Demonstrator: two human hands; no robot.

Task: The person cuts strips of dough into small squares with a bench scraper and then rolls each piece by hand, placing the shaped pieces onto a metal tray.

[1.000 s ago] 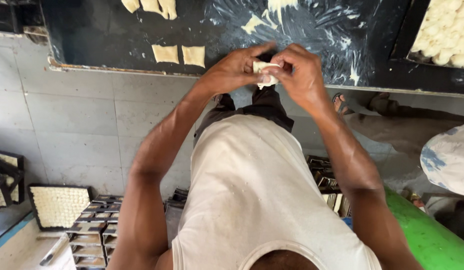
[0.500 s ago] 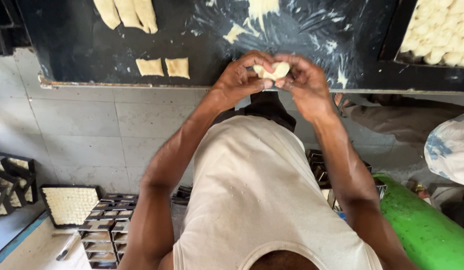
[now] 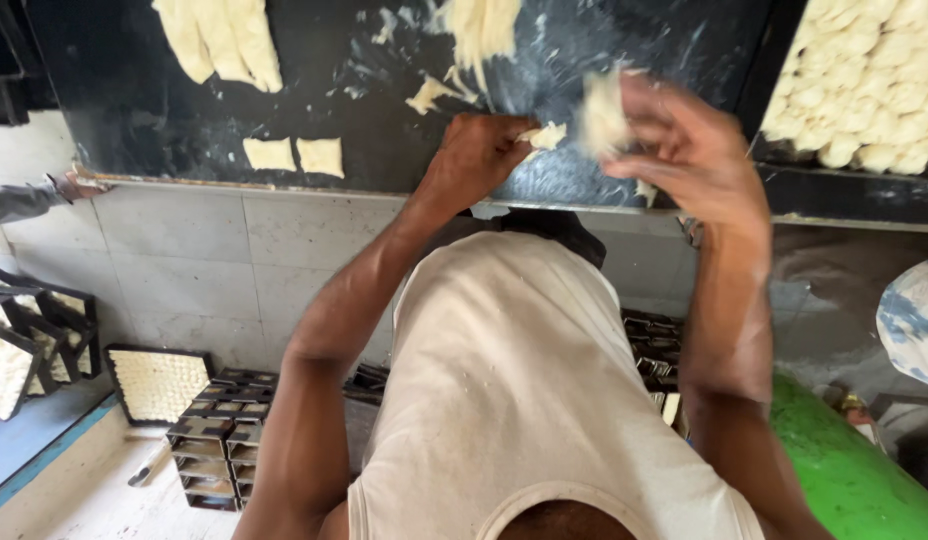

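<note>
Pinching dough scrap (image 3: 549,135), left fingers (image 3: 514,130) closed

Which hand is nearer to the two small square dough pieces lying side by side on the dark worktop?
Left. The left hand is just right of the two square dough pieces; the right hand is farther right, toward the tray of dough balls.

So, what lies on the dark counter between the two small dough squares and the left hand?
In the head view, only bare dark counter, lightly floured, lies between the two dough squares and the left hand, which pinches a small dough piece.
</note>
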